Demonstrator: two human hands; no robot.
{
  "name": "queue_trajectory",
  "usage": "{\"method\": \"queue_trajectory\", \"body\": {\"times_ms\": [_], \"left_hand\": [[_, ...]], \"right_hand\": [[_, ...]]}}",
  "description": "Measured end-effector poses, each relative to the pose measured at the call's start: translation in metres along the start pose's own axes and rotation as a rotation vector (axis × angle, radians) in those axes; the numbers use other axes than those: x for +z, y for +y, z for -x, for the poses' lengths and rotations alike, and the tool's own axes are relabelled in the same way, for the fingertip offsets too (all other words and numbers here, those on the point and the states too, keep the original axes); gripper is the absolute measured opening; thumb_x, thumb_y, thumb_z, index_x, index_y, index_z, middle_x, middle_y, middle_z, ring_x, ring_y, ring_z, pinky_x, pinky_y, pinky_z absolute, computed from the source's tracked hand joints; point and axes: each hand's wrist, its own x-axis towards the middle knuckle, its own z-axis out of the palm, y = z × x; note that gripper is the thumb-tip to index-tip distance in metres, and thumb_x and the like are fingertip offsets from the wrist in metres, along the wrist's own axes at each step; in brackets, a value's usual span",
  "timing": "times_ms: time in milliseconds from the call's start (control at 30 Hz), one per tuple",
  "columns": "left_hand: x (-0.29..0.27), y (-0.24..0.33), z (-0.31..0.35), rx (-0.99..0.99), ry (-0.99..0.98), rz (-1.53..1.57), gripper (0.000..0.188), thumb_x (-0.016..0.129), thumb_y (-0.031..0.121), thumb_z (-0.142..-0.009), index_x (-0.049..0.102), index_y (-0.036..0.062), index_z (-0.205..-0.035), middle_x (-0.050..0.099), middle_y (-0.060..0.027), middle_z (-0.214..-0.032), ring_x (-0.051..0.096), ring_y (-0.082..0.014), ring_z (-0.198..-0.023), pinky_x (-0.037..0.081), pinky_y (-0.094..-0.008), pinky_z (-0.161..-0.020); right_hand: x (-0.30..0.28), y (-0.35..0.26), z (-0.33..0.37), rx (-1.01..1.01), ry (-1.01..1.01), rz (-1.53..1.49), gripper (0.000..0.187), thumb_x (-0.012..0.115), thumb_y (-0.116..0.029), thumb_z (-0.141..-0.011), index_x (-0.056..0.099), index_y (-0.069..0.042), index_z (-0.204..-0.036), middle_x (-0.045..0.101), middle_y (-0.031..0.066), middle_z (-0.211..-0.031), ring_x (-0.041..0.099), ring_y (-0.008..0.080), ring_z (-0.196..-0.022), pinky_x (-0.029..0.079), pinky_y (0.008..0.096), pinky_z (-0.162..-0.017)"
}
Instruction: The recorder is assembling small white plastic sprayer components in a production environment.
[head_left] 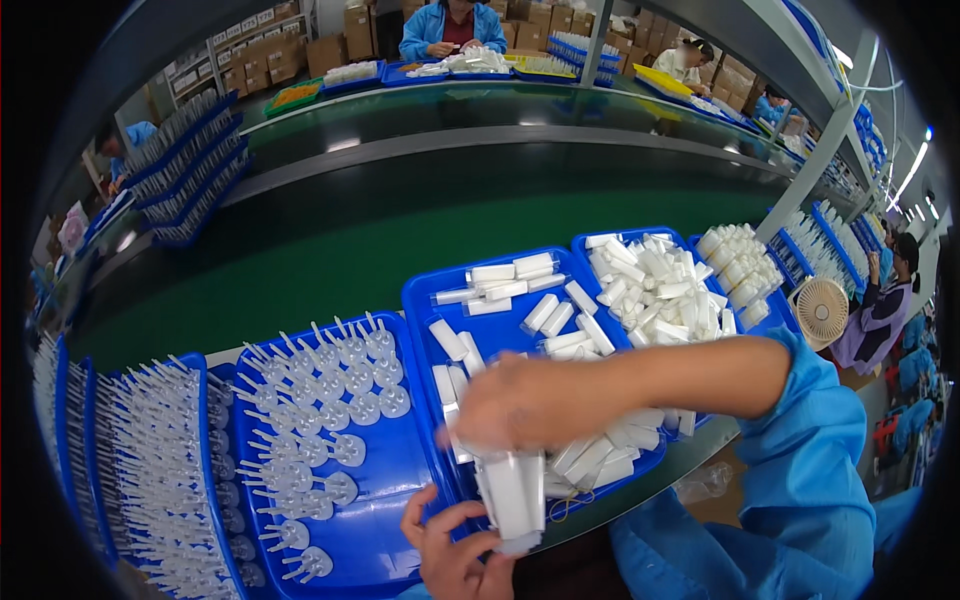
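In front of me, my left hand [460, 552] grips the lower end of a clear-wrapped white bundle [513, 495], its thumb and fingers around it at the tray's near edge. My right hand [520, 402] is just above the bundle's upper end, reaching in from the right over the blue tray [415, 300]. Motion blurs its fingers, so whether they hold anything cannot be made out. Several white rectangular pieces [500, 290] in clear plastic lie in that tray. More white pieces [590, 455] are heaped below my right wrist.
Left of my hands, a blue tray [375, 540] bears rows of clear round-based parts with thin stems. More filled trays [205, 430] stand tilted farther left. A tray heaped with white pieces [655, 285] is at right. Beyond runs a green conveyor belt [330, 240]; a person [455, 30] sits across it.
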Motion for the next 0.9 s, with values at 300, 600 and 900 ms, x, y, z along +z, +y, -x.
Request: {"method": "queue_trajectory", "body": {"times_ms": [300, 600, 900], "left_hand": [[0.003, 0.001, 0.006, 0.017, 0.087, 0.037, 0.015, 0.066, 0.013, -0.077, 0.057, 0.0061, -0.088, 0.061, -0.0125, -0.097, 0.045, -0.0405, -0.110, 0.023, -0.0567, -0.098], [0.004, 0.010, -0.004, 0.083, 0.017, 0.021, 0.011, 0.071, 0.013, -0.068, 0.067, 0.0068, -0.077, 0.059, -0.0088, -0.087, 0.049, -0.0363, -0.098, 0.028, -0.0526, -0.096], [0.012, 0.013, -0.009, 0.129, -0.073, 0.085, 0.013, 0.071, 0.009, -0.063, 0.068, 0.0084, -0.076, 0.059, -0.0068, -0.084, 0.052, -0.0308, -0.094, 0.029, -0.0508, -0.094]], "right_hand": [[-0.001, 0.093, -0.059, 0.754, -0.053, 0.456, 0.048, 0.065, -0.020, -0.075, 0.047, -0.003, -0.116, 0.062, 0.0202, -0.092, 0.061, 0.0337, -0.087, 0.049, 0.0401, -0.076], [-0.015, 0.020, -0.018, 0.747, 0.274, -0.595, 0.040, 0.060, -0.015, -0.081, 0.046, -0.006, -0.117, 0.055, 0.0071, -0.080, 0.054, 0.0132, -0.068, 0.042, 0.0252, -0.057], [0.001, -0.040, 0.021, 0.629, 0.248, -1.371, 0.041, 0.054, -0.015, -0.089, 0.040, -0.006, -0.127, 0.049, 0.0023, -0.093, 0.048, 0.0063, -0.079, 0.040, 0.0199, -0.064]]}}
